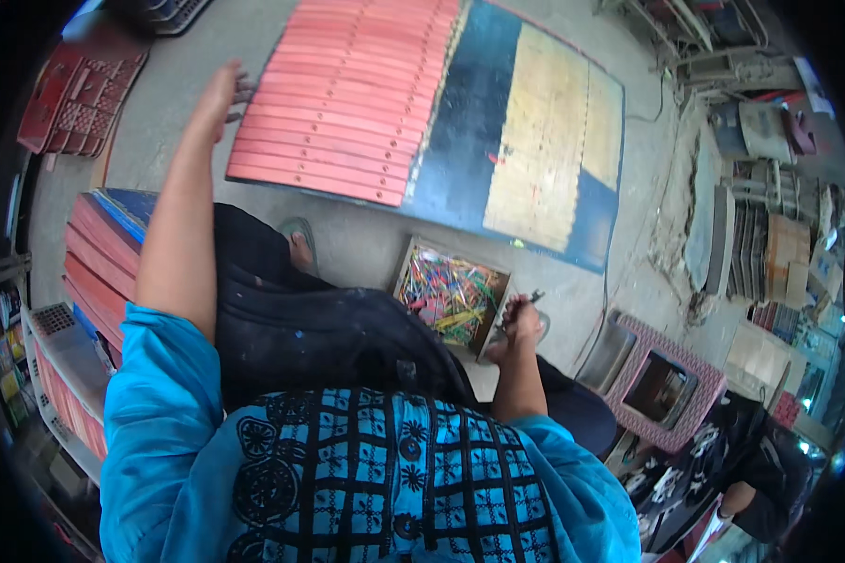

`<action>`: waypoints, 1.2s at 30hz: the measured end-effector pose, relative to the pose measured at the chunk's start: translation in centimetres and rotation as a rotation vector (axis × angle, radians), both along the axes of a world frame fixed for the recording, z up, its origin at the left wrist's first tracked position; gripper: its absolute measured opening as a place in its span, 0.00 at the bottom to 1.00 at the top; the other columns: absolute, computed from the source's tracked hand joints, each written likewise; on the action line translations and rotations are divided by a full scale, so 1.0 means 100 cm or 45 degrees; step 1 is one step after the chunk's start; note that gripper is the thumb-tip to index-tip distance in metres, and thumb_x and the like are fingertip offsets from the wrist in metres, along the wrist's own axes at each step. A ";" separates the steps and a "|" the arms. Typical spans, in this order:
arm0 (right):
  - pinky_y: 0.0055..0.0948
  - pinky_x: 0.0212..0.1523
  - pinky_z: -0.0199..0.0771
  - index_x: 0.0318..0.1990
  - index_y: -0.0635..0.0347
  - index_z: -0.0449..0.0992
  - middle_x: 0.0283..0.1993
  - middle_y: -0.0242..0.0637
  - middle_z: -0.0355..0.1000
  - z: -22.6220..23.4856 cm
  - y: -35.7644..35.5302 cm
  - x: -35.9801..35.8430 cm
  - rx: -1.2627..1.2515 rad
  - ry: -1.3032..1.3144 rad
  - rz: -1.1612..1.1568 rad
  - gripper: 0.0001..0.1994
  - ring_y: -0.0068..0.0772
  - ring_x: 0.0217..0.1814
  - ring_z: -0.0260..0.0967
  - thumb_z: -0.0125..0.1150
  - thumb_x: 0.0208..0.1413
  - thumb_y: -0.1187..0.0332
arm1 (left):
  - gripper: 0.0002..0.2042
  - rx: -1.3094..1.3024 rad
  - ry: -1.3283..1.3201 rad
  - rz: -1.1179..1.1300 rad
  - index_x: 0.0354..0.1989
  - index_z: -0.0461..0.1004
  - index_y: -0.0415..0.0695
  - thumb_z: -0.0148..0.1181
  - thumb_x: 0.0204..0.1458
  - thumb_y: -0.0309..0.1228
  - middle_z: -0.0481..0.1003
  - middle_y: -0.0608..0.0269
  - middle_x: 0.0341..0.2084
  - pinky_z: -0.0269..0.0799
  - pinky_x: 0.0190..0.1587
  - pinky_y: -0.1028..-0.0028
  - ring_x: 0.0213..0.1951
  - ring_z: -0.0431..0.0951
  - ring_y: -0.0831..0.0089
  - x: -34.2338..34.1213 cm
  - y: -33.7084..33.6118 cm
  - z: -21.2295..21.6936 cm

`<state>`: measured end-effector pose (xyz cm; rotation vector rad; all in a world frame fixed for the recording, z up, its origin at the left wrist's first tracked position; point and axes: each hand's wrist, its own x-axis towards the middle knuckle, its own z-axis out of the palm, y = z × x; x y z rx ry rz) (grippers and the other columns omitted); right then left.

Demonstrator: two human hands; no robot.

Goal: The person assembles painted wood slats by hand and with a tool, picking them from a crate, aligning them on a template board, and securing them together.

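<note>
Sitting at a low blue desk (462, 155), with pink strips (347, 113) laid in a close row over its left part and a pale yellow panel (535, 141) to their right. Stretches the left grip (222, 98) out beside the left ends of the strips, fingers loosely spread, nothing visible in them; impossible to tell whether touching. Holds the right grip (524, 325) low by the right side of a wooden tray (496, 317), narrow, closed around a small dark object (537, 296) too blurred to identify. In the tray, on the near side of the desk: a jumble of thin multicoloured pieces (446, 291). Seems, judging by the outstretched arm, to be at a step of reaching for or squaring up the row. Probably calls next for settling the left fingers on a strip end without skewing its neighbours, dark object at the ready.
</note>
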<state>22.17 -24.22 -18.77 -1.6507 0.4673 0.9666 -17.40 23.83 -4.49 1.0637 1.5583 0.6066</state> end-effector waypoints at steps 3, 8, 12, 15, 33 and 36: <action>0.21 0.11 0.53 0.26 0.54 0.64 0.18 0.29 0.62 0.027 -0.003 0.009 -0.091 0.168 0.258 0.10 0.22 0.13 0.54 0.42 0.58 0.63 | 0.29 -0.078 -0.001 -0.035 0.51 0.63 0.46 0.38 0.47 0.54 0.68 0.62 0.44 0.56 0.48 0.63 0.47 0.65 0.68 0.010 -0.003 0.004; 0.23 0.10 0.55 0.26 0.57 0.68 0.16 0.31 0.62 0.013 0.005 0.008 -0.316 -0.008 0.415 0.08 0.24 0.11 0.54 0.45 0.55 0.67 | 0.33 -0.233 0.018 -0.117 0.55 0.60 0.41 0.36 0.48 0.55 0.64 0.63 0.51 0.54 0.51 0.66 0.51 0.62 0.72 0.005 0.005 -0.003; 0.28 0.13 0.59 0.24 0.59 0.73 0.17 0.34 0.68 -0.008 -0.017 0.007 -0.542 -0.303 0.293 0.07 0.27 0.14 0.63 0.52 0.48 0.68 | 0.33 -0.209 0.109 -0.137 0.56 0.59 0.42 0.34 0.48 0.55 0.63 0.63 0.53 0.51 0.53 0.65 0.54 0.60 0.70 0.014 0.007 -0.009; 0.35 0.23 0.67 0.29 0.60 0.74 0.19 0.42 0.70 -0.022 -0.027 0.011 -0.862 -0.685 0.399 0.06 0.37 0.21 0.70 0.54 0.45 0.69 | 0.33 -0.198 0.121 -0.185 0.55 0.60 0.43 0.34 0.48 0.56 0.64 0.64 0.52 0.51 0.52 0.63 0.53 0.60 0.69 0.004 0.023 -0.023; 0.41 0.44 0.67 0.40 0.57 0.73 0.40 0.51 0.69 -0.129 0.048 0.120 -0.776 -1.638 1.554 0.14 0.53 0.43 0.66 0.47 0.44 0.68 | 0.25 -0.258 0.178 0.023 0.37 0.71 0.43 0.38 0.49 0.54 0.73 0.67 0.24 0.65 0.32 0.74 0.26 0.71 0.75 -0.012 0.031 -0.012; 0.41 0.44 0.67 0.40 0.57 0.72 0.40 0.51 0.69 -0.148 0.040 0.121 -0.799 -1.641 1.626 0.14 0.53 0.43 0.66 0.47 0.44 0.68 | 0.30 -0.198 0.273 0.069 0.46 0.68 0.40 0.39 0.48 0.55 0.73 0.58 0.40 0.65 0.46 0.70 0.41 0.73 0.68 0.006 0.028 -0.005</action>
